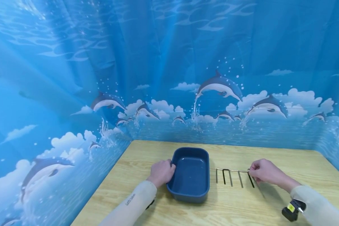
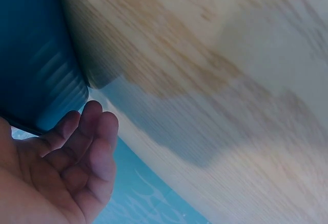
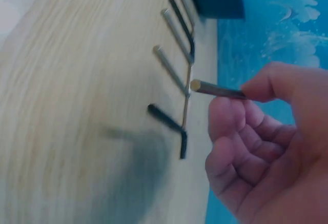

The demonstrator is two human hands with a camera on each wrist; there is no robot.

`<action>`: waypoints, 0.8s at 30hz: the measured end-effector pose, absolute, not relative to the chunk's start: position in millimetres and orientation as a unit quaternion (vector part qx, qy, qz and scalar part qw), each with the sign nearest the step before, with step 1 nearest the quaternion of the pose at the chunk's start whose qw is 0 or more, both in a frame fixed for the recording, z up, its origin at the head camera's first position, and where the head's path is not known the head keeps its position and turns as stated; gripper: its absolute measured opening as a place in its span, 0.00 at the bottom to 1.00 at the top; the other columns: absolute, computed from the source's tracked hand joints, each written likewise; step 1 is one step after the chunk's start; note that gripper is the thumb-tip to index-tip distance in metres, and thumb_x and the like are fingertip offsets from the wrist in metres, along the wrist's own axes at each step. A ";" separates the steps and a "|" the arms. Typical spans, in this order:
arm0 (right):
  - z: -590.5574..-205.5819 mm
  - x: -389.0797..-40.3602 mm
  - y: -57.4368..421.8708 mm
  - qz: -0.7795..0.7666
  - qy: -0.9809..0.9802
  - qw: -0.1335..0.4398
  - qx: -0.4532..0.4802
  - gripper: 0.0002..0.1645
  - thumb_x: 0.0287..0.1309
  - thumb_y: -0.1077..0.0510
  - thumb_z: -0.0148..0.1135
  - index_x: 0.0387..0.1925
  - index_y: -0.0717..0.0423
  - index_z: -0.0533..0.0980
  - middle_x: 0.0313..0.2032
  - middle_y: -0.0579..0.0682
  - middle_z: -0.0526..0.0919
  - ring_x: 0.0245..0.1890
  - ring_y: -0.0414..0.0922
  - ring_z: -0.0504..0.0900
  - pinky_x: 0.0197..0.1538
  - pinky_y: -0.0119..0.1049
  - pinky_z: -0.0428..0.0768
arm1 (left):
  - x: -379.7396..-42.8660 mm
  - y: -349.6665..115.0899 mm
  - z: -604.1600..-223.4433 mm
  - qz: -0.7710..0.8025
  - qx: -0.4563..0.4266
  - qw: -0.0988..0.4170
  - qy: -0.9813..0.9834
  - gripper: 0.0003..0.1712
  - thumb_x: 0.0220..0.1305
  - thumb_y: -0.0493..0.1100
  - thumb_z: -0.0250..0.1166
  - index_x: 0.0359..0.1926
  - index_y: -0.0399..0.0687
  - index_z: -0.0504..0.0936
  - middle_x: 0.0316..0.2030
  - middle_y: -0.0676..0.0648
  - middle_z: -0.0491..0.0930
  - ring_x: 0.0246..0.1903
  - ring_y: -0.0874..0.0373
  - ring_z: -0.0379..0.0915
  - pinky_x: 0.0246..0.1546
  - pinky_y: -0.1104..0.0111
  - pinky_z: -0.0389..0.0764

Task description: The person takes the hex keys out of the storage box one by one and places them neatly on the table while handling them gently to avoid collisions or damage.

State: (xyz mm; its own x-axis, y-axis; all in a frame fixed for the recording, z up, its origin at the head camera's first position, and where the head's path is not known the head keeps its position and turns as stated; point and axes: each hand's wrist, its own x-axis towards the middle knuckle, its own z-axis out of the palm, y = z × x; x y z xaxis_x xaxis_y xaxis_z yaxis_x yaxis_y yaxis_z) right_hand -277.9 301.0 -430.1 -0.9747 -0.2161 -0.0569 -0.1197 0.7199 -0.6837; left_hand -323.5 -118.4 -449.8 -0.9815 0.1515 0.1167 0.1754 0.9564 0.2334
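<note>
My left hand (image 1: pixel 161 173) grips the left rim of a dark blue plastic bin (image 1: pixel 186 198), the thumb over its edge. In the left wrist view the curled fingers (image 2: pixel 102 147) lie by the bin's outer wall. My right hand (image 3: pixel 256 142) pinches a silver hex key (image 3: pixel 218 89) between thumb and fingers, its hexagonal end showing, above the table. Below it lies a row of L-shaped hex keys; a black hex key (image 3: pixel 166 118) is nearest that hand and a silver hex key (image 3: pixel 171 70) lies beside it. The bin's visible inside holds nothing.
The light wood-grain table (image 1: pixel 147 207) carries the bin, with the row of keys on its right. A blue curtain (image 1: pixel 169 78) printed with dolphins and clouds stands behind and at the sides. A black wrist device (image 1: pixel 293 209) sits on the right sleeve.
</note>
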 end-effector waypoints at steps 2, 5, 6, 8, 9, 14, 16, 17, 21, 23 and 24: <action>-432.8 -277.4 304.4 -0.357 0.928 0.073 -0.075 0.07 0.63 0.62 0.58 0.30 0.62 0.77 0.20 0.50 0.77 0.21 0.44 0.75 0.28 0.37 0.74 | -323.5 -118.3 -449.7 -0.123 -0.083 0.049 -0.988 0.22 0.74 0.53 0.50 0.45 0.42 0.83 0.31 0.46 0.81 0.31 0.52 0.77 0.34 0.53 0.80; -438.5 -277.2 309.8 -0.346 0.933 0.077 -0.059 0.07 0.61 0.62 0.58 0.28 0.61 0.76 0.18 0.50 0.77 0.19 0.44 0.75 0.25 0.36 0.72 | -323.1 -118.1 -449.1 -0.124 -0.084 0.049 -0.987 0.22 0.74 0.53 0.50 0.44 0.43 0.83 0.30 0.47 0.80 0.30 0.53 0.77 0.34 0.53 0.80; -441.3 -277.8 311.8 -0.341 0.936 0.075 -0.054 0.08 0.61 0.62 0.59 0.27 0.60 0.76 0.18 0.50 0.77 0.19 0.44 0.75 0.25 0.35 0.72 | -322.9 -118.0 -448.8 -0.125 -0.084 0.049 -0.987 0.21 0.74 0.53 0.50 0.44 0.43 0.83 0.29 0.47 0.79 0.29 0.53 0.76 0.34 0.53 0.80; -446.9 -279.1 316.0 -0.333 0.939 0.073 -0.046 0.08 0.59 0.61 0.60 0.25 0.59 0.76 0.17 0.50 0.78 0.18 0.44 0.76 0.23 0.34 0.72 | -322.7 -117.8 -448.5 -0.128 -0.084 0.048 -0.987 0.21 0.74 0.53 0.50 0.43 0.43 0.83 0.29 0.47 0.79 0.29 0.53 0.76 0.34 0.54 0.80; -449.7 -280.1 318.2 -0.329 0.941 0.073 -0.043 0.09 0.58 0.61 0.60 0.24 0.59 0.75 0.17 0.50 0.78 0.17 0.44 0.77 0.23 0.34 0.72 | -322.7 -117.6 -448.3 -0.129 -0.083 0.047 -0.987 0.21 0.74 0.53 0.50 0.43 0.43 0.83 0.29 0.48 0.78 0.29 0.53 0.75 0.33 0.54 0.80; -458.6 -283.8 323.6 -0.313 0.946 0.082 -0.014 0.13 0.57 0.59 0.61 0.18 0.56 0.74 0.14 0.49 0.78 0.15 0.42 0.77 0.21 0.32 0.71 | -323.4 -117.5 -448.9 -0.130 -0.080 0.047 -0.987 0.22 0.74 0.53 0.50 0.44 0.43 0.83 0.32 0.46 0.81 0.31 0.52 0.78 0.35 0.53 0.80; -460.1 -284.5 323.1 -0.306 0.948 0.082 -0.009 0.14 0.57 0.59 0.60 0.16 0.55 0.74 0.13 0.48 0.77 0.14 0.41 0.75 0.20 0.31 0.70 | -324.0 -117.5 -449.5 -0.126 -0.080 0.049 -0.988 0.21 0.74 0.53 0.50 0.43 0.43 0.83 0.32 0.46 0.81 0.32 0.51 0.78 0.34 0.53 0.80; -460.5 -284.7 322.6 -0.302 0.950 0.082 -0.008 0.15 0.56 0.60 0.60 0.15 0.55 0.74 0.12 0.48 0.77 0.13 0.40 0.74 0.20 0.31 0.70 | -323.9 -117.7 -449.6 -0.125 -0.080 0.050 -0.988 0.21 0.74 0.53 0.50 0.43 0.44 0.83 0.32 0.46 0.81 0.32 0.51 0.78 0.34 0.53 0.80; -461.1 -285.1 320.5 -0.285 0.956 0.075 -0.009 0.17 0.57 0.60 0.60 0.14 0.54 0.73 0.11 0.47 0.76 0.12 0.40 0.72 0.20 0.32 0.70 | -323.5 -118.2 -450.5 -0.123 -0.084 0.055 -0.987 0.20 0.74 0.53 0.50 0.39 0.45 0.82 0.29 0.47 0.79 0.29 0.52 0.77 0.32 0.54 0.79; -461.3 -285.0 319.9 -0.280 0.957 0.073 -0.011 0.17 0.58 0.61 0.60 0.14 0.54 0.73 0.11 0.47 0.75 0.12 0.39 0.72 0.20 0.33 0.70 | -323.1 -118.4 -450.3 -0.124 -0.085 0.056 -0.987 0.20 0.74 0.53 0.50 0.38 0.45 0.82 0.28 0.48 0.79 0.29 0.53 0.77 0.32 0.54 0.79; -461.4 -285.0 319.4 -0.279 0.958 0.072 -0.009 0.18 0.59 0.60 0.60 0.14 0.54 0.73 0.10 0.47 0.75 0.12 0.39 0.71 0.20 0.33 0.70 | -323.0 -118.5 -450.1 -0.125 -0.086 0.055 -0.987 0.20 0.74 0.53 0.50 0.38 0.45 0.82 0.27 0.48 0.78 0.28 0.53 0.76 0.32 0.54 0.79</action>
